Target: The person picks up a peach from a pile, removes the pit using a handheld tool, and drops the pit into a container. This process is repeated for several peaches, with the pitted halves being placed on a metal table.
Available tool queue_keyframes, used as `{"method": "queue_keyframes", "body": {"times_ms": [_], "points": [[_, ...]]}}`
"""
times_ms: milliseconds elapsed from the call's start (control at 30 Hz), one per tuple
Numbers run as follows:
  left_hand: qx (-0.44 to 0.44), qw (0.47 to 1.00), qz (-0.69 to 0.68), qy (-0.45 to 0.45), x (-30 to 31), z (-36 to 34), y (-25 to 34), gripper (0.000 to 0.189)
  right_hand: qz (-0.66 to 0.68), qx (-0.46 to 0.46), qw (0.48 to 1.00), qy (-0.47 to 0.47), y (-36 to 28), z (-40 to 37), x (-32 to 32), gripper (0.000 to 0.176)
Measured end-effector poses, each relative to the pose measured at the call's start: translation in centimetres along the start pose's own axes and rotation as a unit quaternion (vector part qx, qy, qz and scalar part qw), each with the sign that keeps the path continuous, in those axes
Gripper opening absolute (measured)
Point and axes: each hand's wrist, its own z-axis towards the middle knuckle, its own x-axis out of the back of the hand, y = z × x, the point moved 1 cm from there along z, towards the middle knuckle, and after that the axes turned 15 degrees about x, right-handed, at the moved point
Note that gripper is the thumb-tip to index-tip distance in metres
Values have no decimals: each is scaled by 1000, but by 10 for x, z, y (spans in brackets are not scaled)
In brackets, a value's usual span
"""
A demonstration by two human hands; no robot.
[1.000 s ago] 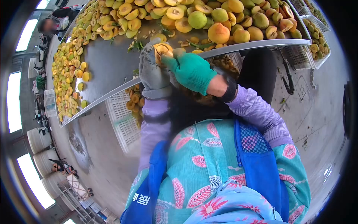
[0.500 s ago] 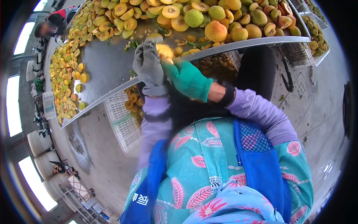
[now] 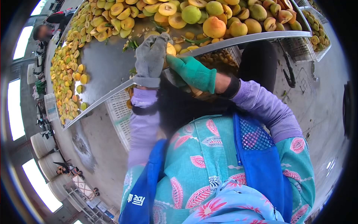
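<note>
My left hand (image 3: 151, 56), in a grey glove, is closed around a yellow peach (image 3: 170, 49) just above the near edge of the metal table (image 3: 104, 56). Only part of the fruit shows past the fingers. Beside it, my right hand (image 3: 192, 72) wears a green glove. Its fingers are curled in and its thumb tip is against or very near the peach. What lies inside those fingers is hidden. Past my hands, peach halves (image 3: 167, 9) and whole peaches (image 3: 214, 28) are heaped on the table, with pits and green leaves scattered nearby.
A raised metal rim (image 3: 246, 38) borders the table on my side. Below it stands a white crate (image 3: 118, 112), and more fruit sits under the table. Another crate of fruit (image 3: 317, 35) is at the right. A person (image 3: 44, 33) is at the far left.
Both hands have shifted slightly; my left has turned and now covers more of the peach. My right hand has moved a little down and right, with more of its grey underside showing.
</note>
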Motion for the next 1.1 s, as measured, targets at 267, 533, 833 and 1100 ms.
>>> {"method": "queue_keyframes", "body": {"times_ms": [267, 533, 833, 1100], "points": [[-70, 993, -90, 42, -7, 0, 4, 24, 132, -34, 990, 40, -7, 0, -14, 46], [-87, 973, -208, -44, -15, 3, 5, 15, 109, 14, 991, 74, -8, 7, -15, 49], [-117, 978, -149, -85, -6, -6, 15, 20, -46, 50, 998, -9, -17, 3, -7, 45], [-26, 927, -286, -240, -5, -14, 8, 25, 448, -46, 891, -64, -14, -17, -26, 37]]}}
